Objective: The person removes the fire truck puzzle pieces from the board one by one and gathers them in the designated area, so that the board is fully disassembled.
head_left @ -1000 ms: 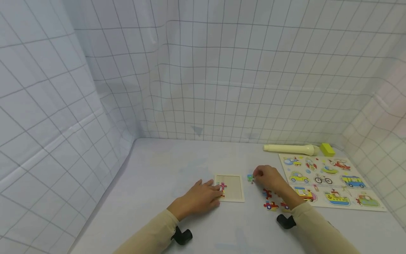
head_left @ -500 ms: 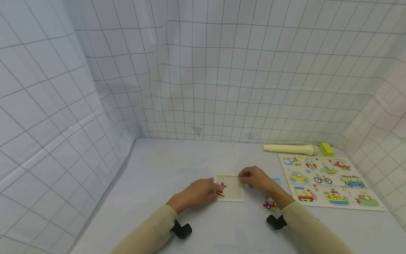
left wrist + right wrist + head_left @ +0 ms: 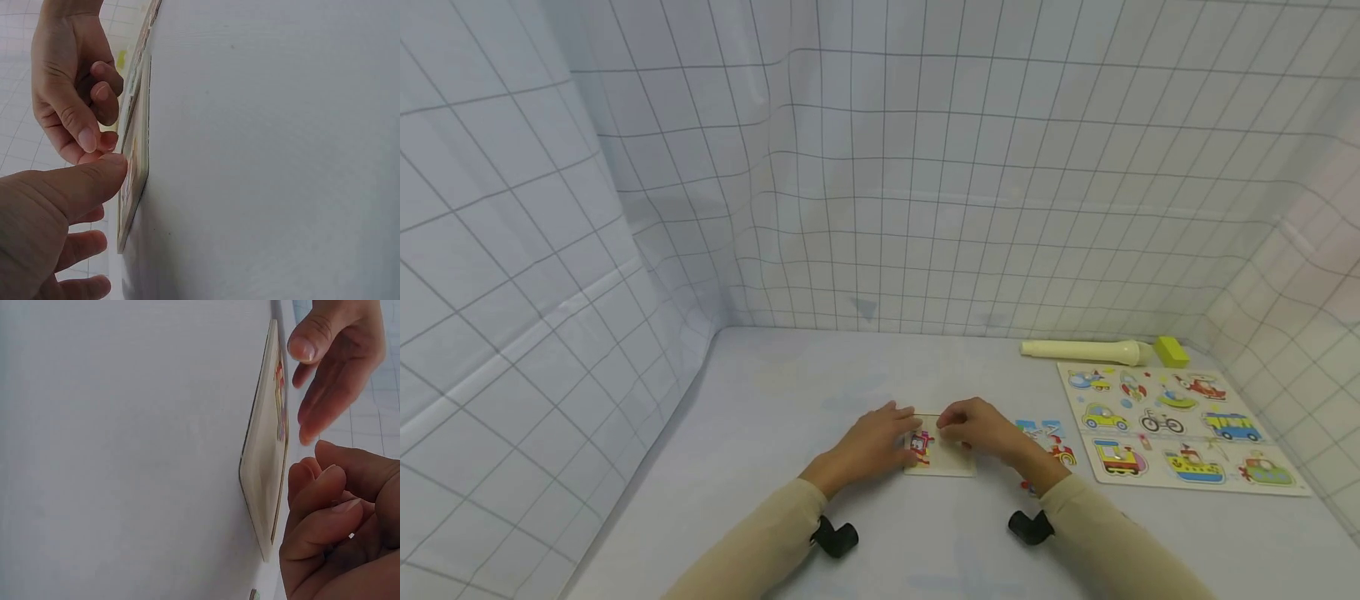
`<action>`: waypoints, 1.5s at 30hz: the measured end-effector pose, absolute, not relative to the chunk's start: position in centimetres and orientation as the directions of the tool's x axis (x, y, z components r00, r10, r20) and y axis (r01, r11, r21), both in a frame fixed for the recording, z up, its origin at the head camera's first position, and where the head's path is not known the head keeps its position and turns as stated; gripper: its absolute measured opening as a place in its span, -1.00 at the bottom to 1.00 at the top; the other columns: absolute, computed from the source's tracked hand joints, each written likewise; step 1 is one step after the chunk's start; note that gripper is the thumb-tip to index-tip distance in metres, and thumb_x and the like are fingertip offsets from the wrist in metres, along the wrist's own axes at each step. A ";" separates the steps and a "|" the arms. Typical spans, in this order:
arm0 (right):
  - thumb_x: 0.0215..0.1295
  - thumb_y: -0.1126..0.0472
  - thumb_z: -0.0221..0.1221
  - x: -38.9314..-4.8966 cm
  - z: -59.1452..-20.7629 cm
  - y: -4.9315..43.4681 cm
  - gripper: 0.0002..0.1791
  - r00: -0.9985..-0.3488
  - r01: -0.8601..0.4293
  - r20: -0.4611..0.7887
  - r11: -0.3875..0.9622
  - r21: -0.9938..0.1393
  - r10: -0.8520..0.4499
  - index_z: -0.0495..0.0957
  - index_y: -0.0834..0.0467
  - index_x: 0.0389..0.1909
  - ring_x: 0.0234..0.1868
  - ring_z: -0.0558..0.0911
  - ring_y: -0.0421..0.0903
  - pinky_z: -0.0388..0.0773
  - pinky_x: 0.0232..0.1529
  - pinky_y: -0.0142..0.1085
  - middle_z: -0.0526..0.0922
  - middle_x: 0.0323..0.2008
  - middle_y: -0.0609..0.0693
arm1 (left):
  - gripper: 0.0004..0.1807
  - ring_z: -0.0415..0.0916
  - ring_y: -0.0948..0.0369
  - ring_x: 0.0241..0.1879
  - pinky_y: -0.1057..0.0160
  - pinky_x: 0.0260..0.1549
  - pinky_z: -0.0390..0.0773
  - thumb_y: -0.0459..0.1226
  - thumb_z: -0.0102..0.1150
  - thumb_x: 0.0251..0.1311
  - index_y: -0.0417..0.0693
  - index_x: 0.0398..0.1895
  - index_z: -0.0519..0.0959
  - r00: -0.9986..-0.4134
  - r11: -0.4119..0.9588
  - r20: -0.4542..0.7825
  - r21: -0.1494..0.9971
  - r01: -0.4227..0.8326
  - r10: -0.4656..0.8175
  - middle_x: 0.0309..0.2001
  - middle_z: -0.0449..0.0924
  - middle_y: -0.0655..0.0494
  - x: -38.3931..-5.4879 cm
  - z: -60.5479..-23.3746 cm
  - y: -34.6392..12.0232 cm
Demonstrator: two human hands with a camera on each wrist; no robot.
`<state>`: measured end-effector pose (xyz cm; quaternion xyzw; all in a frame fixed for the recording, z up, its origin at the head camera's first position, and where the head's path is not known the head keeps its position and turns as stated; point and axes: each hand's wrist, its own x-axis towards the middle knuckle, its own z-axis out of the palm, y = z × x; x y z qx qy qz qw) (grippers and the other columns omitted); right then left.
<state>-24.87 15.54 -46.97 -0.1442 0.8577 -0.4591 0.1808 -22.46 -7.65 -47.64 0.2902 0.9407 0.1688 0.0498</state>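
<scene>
A small square wooden puzzle tray [image 3: 953,463] lies on the table, with a colourful assembled part of a jigsaw puzzle [image 3: 920,447] along its left side. My left hand [image 3: 872,442] is at the tray's left edge, fingers spread and relaxed. Over the right half of the tray is my right hand [image 3: 981,429], fingers curled and thumb against them in a pinch. The puzzle piece it picked up is almost wholly hidden by the fingers; in the right wrist view the tray [image 3: 265,469] stands close beside this hand [image 3: 340,519].
Several loose puzzle pieces [image 3: 1051,435] lie right of the tray, partly under my right forearm. Further right is a large board with vehicle pictures [image 3: 1165,404]. Behind it are a cream-coloured microphone-shaped stick [image 3: 1078,352] and a yellow block [image 3: 1171,352].
My right hand has picked up the blue-green puzzle piece from beside the tray and moved left over the tray. My left hand has shifted slightly, staying at the left edge.
</scene>
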 end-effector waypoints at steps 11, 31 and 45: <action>0.32 0.35 0.18 -24.3 -47.3 13.7 -0.79 -0.866 -0.127 -0.167 0.530 -0.838 -0.471 0.67 0.23 -0.07 -0.64 0.41 -0.19 0.36 -0.54 -0.36 0.52 -0.54 -0.07 | -0.33 0.10 -0.22 0.53 -0.45 0.32 0.15 0.14 0.29 0.28 0.07 0.39 0.52 -0.835 0.796 -0.019 0.316 0.517 0.550 0.47 0.38 0.04 -22.5 -47.8 -7.6; 0.27 0.34 0.28 -24.4 -47.5 13.1 -0.85 -0.888 -0.118 -0.169 0.569 -0.814 -0.427 0.67 0.18 -0.15 -0.65 0.41 -0.20 0.32 -0.56 -0.36 0.49 -0.56 -0.07 | -0.28 0.03 -0.14 0.57 -0.44 0.36 0.08 0.12 0.32 0.27 0.09 0.45 0.45 -0.838 0.812 -0.099 0.331 0.480 0.536 0.52 0.30 0.11 -22.8 -47.6 -7.6; 0.33 0.41 0.24 -24.7 -47.0 13.6 -0.95 -0.899 -0.014 -0.179 0.434 -0.901 -0.400 0.57 0.30 -0.24 -0.54 0.52 -0.16 0.47 -0.50 -0.38 0.57 -0.42 0.03 | -0.23 0.02 -0.10 0.58 -0.44 0.37 0.05 0.15 0.29 0.28 0.05 0.48 0.42 -0.836 0.814 -0.107 0.321 0.484 0.539 0.52 0.29 0.10 -23.0 -47.6 -7.7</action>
